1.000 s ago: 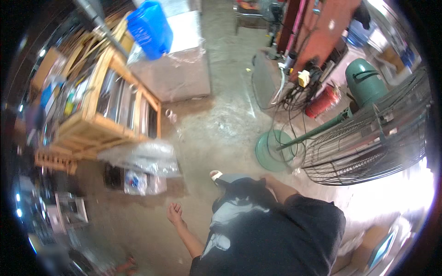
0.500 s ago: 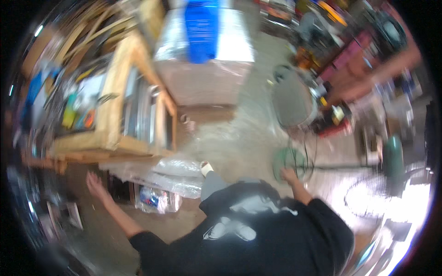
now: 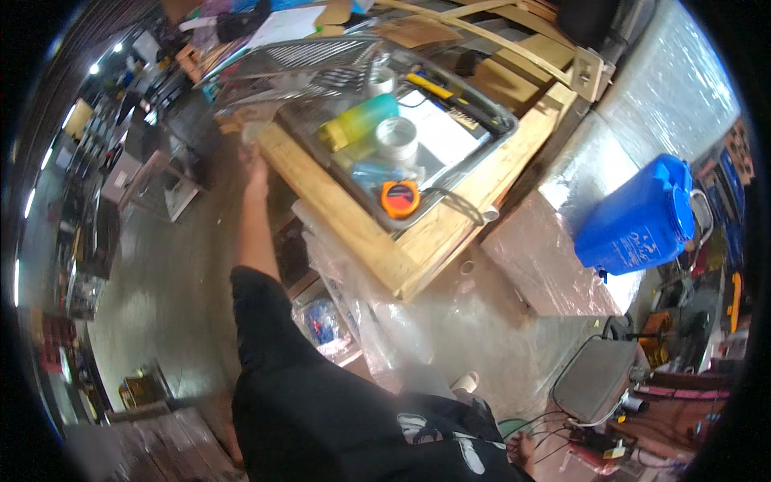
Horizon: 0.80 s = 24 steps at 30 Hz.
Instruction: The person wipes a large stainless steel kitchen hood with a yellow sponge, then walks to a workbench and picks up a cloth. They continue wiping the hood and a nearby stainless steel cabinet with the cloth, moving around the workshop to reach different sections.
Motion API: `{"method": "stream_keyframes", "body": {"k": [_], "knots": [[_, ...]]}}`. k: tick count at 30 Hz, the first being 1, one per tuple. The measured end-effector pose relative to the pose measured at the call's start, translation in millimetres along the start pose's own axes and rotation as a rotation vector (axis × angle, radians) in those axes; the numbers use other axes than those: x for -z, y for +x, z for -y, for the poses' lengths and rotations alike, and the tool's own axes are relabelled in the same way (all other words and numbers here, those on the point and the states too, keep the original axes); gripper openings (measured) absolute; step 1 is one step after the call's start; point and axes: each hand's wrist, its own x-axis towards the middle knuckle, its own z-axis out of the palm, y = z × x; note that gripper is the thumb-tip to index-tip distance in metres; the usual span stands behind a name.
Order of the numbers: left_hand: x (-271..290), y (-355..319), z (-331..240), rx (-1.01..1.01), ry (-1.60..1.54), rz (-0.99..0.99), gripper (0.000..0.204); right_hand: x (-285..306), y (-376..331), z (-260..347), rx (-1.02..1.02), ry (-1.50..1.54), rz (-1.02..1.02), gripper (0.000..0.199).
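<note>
Left hand point(image 3: 254, 165): up beside the left end of the wooden frame point(image 3: 337, 210); contact unclear.
Right hand point(image 3: 522, 450): low, near the lower edge, beside dark cables point(image 3: 554, 426); grip too small to read.
Tray point(image 3: 509, 126): dark-rimmed, set within the frame's top.
Tape measure point(image 3: 400, 199): 1, orange and dark, in the tray's near corner.
Bottle point(image 3: 357, 122): 1, yellow to teal, lying on its side in the tray.
White rolls point(image 3: 397, 143): 2, in the tray, the nearer just beside the bottle.
Jug point(image 3: 630, 221): 1, blue, on a plastic-wrapped box point(image 3: 546, 257).
</note>
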Motion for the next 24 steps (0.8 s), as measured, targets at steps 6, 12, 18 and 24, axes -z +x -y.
{"method": "stream_keyframes", "body": {"k": [6, 12, 18, 24], "knots": [[12, 125, 51, -0.317, 0.822, 0.04, 0.041, -56, -47, 173, 0.286, -0.255, -0.092, 0.039], [35, 76, -6, -0.287, 0.397, -0.551, 0.063, -86, -61, 174, 0.294, -0.239, -0.089, 0.045], [101, -43, -89, -0.408, 0.252, -0.565, 0.071, -96, -43, 102, 0.145, -0.351, -0.045, 0.045], [151, -142, -162, -0.564, 0.278, -0.464, 0.079, -107, -21, 95, 0.029, -0.16, -0.001, 0.047]]}}
